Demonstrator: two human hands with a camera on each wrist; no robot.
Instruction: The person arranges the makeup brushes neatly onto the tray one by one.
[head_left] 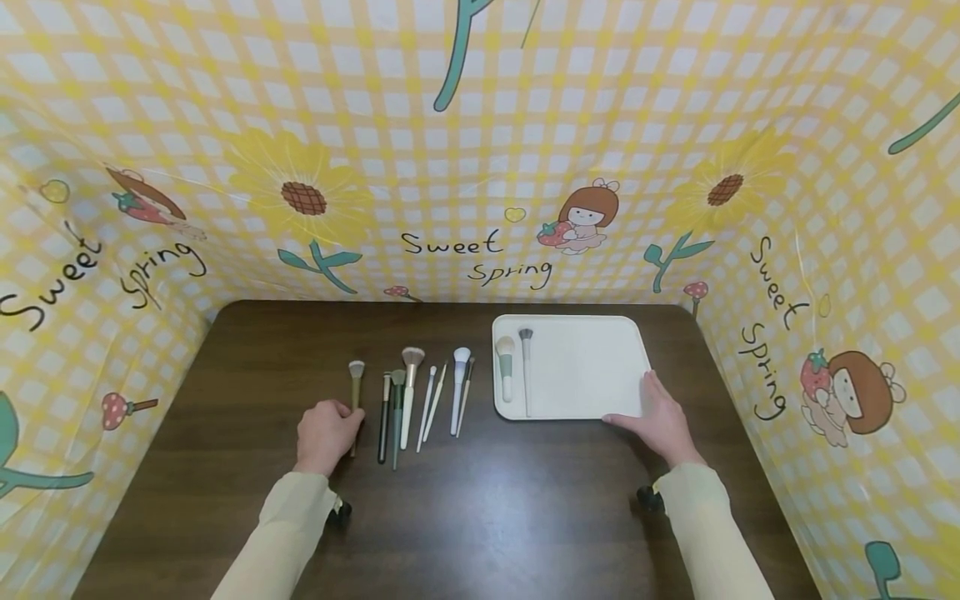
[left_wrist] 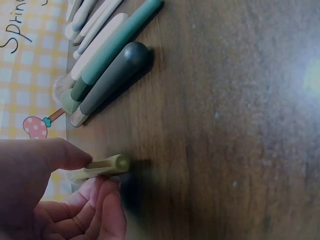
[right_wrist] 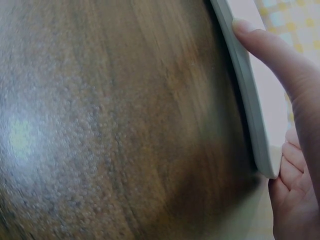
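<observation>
My left hand [head_left: 326, 435] pinches a makeup brush [head_left: 356, 387] with an olive handle between thumb and fingers, at the left end of the brush group. Its bristles point away from me; in the left wrist view the handle end [left_wrist: 120, 164] sticks out past the fingertips. At the right, my right hand [head_left: 666, 427] grips the near right corner of a white tray [head_left: 588, 367], thumb on the near rim and fingers along the right side. Inside the tray's left part lie a short brush with a pale green handle [head_left: 506, 373] and a slimmer grey brush [head_left: 527, 375].
Between hand and tray lie several more makeup brushes, among them a black one [head_left: 385, 425], a green one [head_left: 397, 421], a thick white one [head_left: 408, 408] and a white one with bluish bristles [head_left: 458, 392]. A yellow checked cloth [head_left: 420, 167] surrounds the dark wooden table [head_left: 480, 508].
</observation>
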